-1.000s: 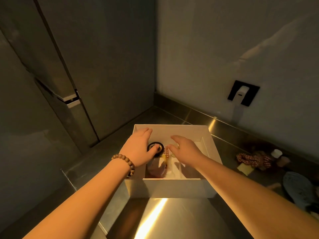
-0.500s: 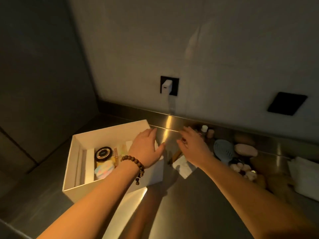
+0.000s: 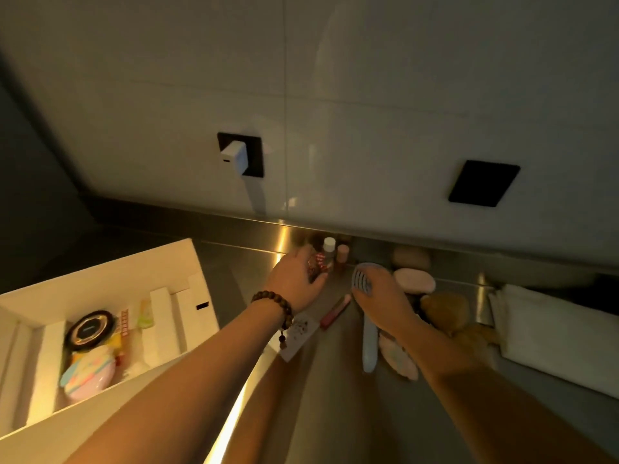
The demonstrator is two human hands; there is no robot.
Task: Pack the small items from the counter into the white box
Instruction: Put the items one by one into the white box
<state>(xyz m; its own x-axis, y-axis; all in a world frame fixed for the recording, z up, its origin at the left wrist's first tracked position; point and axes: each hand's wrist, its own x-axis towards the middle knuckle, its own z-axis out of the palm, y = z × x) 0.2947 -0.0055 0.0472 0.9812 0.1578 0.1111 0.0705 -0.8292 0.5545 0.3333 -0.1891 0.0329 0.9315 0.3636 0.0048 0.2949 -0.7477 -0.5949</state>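
on my feed, item by item. white box [image 3: 197,283]: lower left on the steel counter [image 3: 335,413], lid off. inside i count a round black disc with a gold rim [image 3: 89,329], a pastel striped oval case [image 3: 87,376] just in front of it, a yellow-green packet [image 3: 146,317], and white dividers. left hand [image 3: 296,283]: reaching past the box's right side toward the back wall, fingers curled over a red-and-white patterned piece [image 3: 318,264]; whether it is gripped or only touched i cannot tell. beaded bracelet [image 3: 273,301] on that wrist. right hand [image 3: 382,298]: laid over the head of a pale blue brush [image 3: 363,283], whose handle runs toward me; fingers hidden, so i cannot tell if the hold is closed. loose on the counter: a pink tube [image 3: 335,311] between the hands, a white card [image 3: 298,333] under the left wrist, two small bottles [image 3: 335,251] against the wall, a pink oval [image 3: 415,280], a tan lump [image 3: 445,311], folded white cloth [image 3: 562,333] far right. wall: white charger [image 3: 232,157] plugged into a black socket.
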